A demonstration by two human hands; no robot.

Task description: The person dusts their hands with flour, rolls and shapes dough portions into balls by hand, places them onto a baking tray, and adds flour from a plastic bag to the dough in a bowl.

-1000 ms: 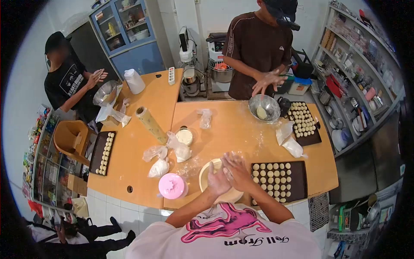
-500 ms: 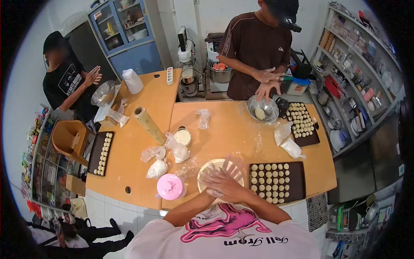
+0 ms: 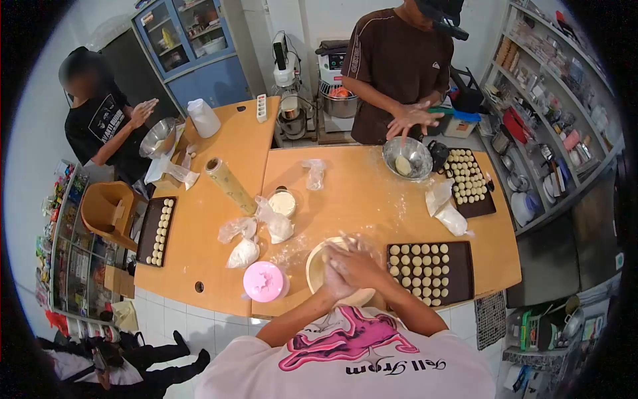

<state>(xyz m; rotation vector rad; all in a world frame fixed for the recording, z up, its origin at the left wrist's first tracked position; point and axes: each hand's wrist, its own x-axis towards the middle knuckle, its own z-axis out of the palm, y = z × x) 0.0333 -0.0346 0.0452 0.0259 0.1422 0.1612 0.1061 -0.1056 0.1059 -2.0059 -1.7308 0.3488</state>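
Over a pale round bowl (image 3: 314,267) at the table's near edge, my left hand (image 3: 337,279) and my right hand (image 3: 360,265) are pressed together palm to palm. The right lies across the left, and the fingers of both are closed together. Whatever may be between the palms is hidden. To their right, a dark baking tray (image 3: 458,274) carries rows of small pale dough balls (image 3: 417,270). On the left stands a pink lidded container (image 3: 264,282).
Bags of white powder (image 3: 243,253), a tub of white powder (image 3: 282,203) and a roll of wrap (image 3: 229,186) stand left of centre. Two co-workers stand across the table, each by a metal bowl (image 3: 415,166). More trays of dough balls (image 3: 468,176) lie at the sides.
My hands have gone from crossed with spread fingers to closed together over the bowl. The view has shifted slightly. The far co-worker's hands have moved, now held over their bowl's rim.
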